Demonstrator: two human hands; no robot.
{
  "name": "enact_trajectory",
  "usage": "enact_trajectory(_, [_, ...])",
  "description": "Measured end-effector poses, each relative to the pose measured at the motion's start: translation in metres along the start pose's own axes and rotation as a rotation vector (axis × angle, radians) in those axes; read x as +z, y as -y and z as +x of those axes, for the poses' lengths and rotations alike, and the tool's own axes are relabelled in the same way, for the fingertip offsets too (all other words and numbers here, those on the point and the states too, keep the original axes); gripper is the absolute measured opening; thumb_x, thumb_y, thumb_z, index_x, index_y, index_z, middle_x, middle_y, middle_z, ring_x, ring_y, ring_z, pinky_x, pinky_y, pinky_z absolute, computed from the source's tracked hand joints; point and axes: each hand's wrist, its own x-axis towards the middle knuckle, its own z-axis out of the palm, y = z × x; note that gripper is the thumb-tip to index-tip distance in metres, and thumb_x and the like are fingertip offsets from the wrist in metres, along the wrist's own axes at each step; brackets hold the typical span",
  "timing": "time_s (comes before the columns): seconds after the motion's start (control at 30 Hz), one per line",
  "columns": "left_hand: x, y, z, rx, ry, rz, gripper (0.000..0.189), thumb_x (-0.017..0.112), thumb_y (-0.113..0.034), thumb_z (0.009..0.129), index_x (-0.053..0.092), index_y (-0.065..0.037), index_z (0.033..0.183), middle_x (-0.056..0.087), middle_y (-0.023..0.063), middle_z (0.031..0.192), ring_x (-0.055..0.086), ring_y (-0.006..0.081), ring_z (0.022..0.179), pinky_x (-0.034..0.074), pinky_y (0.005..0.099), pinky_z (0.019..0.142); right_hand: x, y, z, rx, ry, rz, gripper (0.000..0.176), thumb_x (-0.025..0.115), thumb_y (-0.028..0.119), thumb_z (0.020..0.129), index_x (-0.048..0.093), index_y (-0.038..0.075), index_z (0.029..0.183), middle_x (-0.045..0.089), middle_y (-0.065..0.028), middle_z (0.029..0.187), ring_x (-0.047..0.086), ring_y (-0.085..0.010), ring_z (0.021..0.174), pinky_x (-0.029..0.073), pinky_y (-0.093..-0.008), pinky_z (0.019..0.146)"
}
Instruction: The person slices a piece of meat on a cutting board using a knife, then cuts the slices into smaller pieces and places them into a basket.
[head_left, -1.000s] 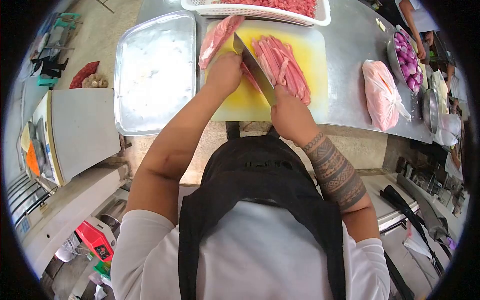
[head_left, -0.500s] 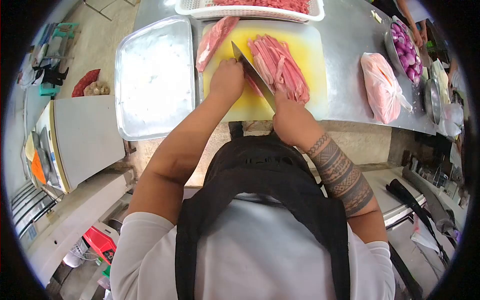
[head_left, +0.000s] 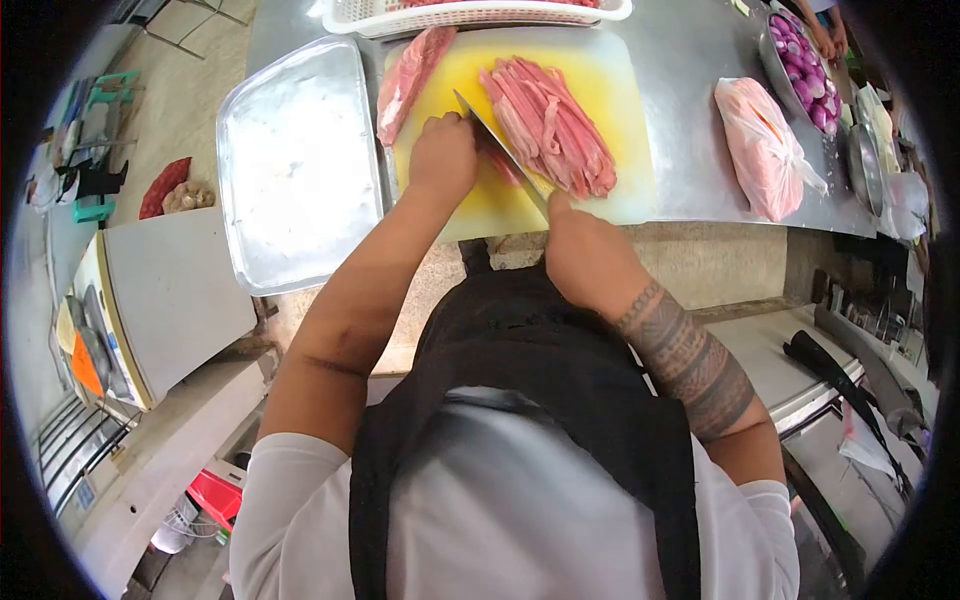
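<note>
My right hand is closed round the handle of a long knife, its blade slanting up and left over a yellow and white cutting board. My left hand has its fingers curled down beside the blade, on a small piece of meat that shows only in part. Right of the blade lies a pile of pink meat strips. A larger uncut piece of meat rests on the board's upper left edge.
A metal tray lies left of the board. Beyond the board stands a white basket of cut meat. On the right are a tied plastic bag, a bowl of purple onions and another person's hands.
The view has shifted slightly, so the board and tray sit a little differently. The knife blade now looks thinner, turned more edge-on; both hands stay close to the same meat.
</note>
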Motion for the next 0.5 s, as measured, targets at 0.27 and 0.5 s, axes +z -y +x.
enact_trajectory(0.27, [-0.002,-0.003,0.002,-0.024,0.001,0.02,0.018,0.064,-0.005,0.087,0.072,-0.001,0.102,0.07,0.0172,0.106,0.066,0.0384,0.101,0.056,0.0472,0.09,0.015,-0.009,-0.015,0.015,-0.016,0.022,0.025,0.05,0.005,0.095,0.052,-0.004,0.118,0.072,-0.0267,0.084,0.072,-0.0475,0.08,0.057,-0.0572,0.072])
enact_trajectory(0.5, [0.004,0.003,0.002,0.052,-0.048,-0.04,0.019,0.074,-0.021,0.09,0.074,-0.004,0.096,0.071,0.0172,0.096,0.066,0.0402,0.094,0.052,0.0494,0.086,0.017,-0.038,-0.082,0.161,0.144,0.004,0.029,0.052,0.006,0.094,0.051,-0.004,0.122,0.071,-0.0276,0.082,0.072,-0.0483,0.077,0.056,-0.0583,0.07])
